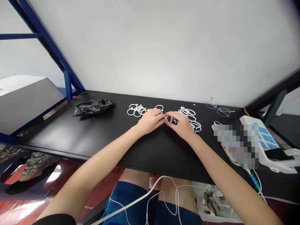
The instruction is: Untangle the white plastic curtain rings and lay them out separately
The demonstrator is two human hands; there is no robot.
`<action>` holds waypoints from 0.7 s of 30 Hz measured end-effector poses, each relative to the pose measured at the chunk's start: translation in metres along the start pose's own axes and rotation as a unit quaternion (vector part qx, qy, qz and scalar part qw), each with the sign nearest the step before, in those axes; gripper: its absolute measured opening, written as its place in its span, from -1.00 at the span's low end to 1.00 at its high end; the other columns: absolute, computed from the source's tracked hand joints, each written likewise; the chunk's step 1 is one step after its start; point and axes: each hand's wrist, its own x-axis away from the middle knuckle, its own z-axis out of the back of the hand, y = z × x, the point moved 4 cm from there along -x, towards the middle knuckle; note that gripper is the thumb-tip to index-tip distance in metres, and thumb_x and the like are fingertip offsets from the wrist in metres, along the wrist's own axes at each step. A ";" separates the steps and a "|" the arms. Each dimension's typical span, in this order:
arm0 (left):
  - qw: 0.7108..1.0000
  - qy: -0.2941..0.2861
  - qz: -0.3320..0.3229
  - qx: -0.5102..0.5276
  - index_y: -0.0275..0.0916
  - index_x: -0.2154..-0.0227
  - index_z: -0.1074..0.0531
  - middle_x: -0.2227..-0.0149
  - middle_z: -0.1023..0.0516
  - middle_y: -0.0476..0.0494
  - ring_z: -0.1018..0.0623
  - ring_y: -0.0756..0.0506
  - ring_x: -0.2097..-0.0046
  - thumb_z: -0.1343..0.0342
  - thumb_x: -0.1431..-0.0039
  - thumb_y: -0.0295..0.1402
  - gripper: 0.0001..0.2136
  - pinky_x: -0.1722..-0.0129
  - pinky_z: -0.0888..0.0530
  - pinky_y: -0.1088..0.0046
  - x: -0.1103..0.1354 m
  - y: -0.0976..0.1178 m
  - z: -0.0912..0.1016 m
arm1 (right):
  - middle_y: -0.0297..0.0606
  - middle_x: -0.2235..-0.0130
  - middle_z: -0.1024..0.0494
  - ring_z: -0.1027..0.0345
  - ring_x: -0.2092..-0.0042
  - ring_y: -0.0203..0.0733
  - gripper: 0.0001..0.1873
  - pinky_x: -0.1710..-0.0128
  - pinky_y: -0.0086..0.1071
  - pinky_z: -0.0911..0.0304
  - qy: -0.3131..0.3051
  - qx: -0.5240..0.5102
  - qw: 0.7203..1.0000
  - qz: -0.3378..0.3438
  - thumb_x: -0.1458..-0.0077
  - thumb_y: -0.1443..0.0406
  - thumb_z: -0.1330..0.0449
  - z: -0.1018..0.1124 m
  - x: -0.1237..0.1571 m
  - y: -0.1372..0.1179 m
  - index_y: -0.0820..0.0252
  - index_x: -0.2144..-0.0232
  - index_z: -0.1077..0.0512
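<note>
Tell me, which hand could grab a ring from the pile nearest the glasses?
Probably the right hand: that ring pile lies right beside it, while the left hand sits on the far side. Both pinch one ring now.

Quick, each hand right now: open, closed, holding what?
Left hand: fingers closed on a white loop.
Right hand: fingers closed, pinching the same loop.

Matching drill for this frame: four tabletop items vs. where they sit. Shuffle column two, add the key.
1. black bag
2. glasses
3. power strip
4. white loop

A. pinched between left hand and right hand
B. table, far left
C. right side, near the front edge
D. back right, by the wall

Pairs: 1-B, 2-D, 3-C, 4-A
</note>
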 end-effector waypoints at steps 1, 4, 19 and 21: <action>1.000 -0.001 0.000 0.000 -0.28 0.23 -0.46 0.29 -0.52 -0.16 -0.45 -0.07 0.24 0.09 -0.38 -0.29 -0.75 0.25 -0.37 0.38 0.000 0.000 0.000 | -0.21 0.12 -0.59 -0.49 0.21 -0.11 -0.82 0.22 -0.22 -0.43 0.002 -0.004 1.000 0.004 -0.11 0.27 -0.24 0.000 0.000 -0.001 0.09 0.19 -0.51; 1.000 0.000 -0.003 0.002 -0.27 0.21 -0.47 0.28 -0.53 -0.16 -0.46 -0.07 0.23 0.06 -0.37 -0.28 -0.76 0.25 -0.37 0.38 0.000 0.000 0.001 | -0.20 0.15 -0.59 -0.48 0.15 -0.09 -0.90 0.19 -0.20 -0.43 0.008 -0.009 1.000 0.015 -0.13 0.28 -0.22 0.001 -0.001 -0.002 0.10 0.28 -0.52; 1.000 0.003 0.004 0.018 -0.28 0.28 -0.47 0.32 -0.51 -0.16 -0.45 -0.07 0.26 0.09 -0.37 -0.29 -0.74 0.27 -0.37 0.38 -0.002 0.002 0.004 | -0.26 0.27 -0.64 -0.51 0.24 -0.11 -0.89 0.21 -0.19 -0.42 0.034 -0.012 0.999 -0.002 -0.15 0.30 -0.19 0.004 0.000 -0.004 0.09 0.33 -0.54; 1.000 0.001 0.006 0.016 -0.28 0.28 -0.47 0.32 -0.52 -0.15 -0.46 -0.07 0.26 0.08 -0.37 -0.29 -0.75 0.27 -0.37 0.38 -0.002 0.002 0.003 | -0.27 0.26 -0.64 -0.52 0.24 -0.12 -0.89 0.21 -0.20 -0.43 0.031 -0.016 0.999 -0.014 -0.15 0.30 -0.19 0.004 0.000 -0.004 0.09 0.33 -0.54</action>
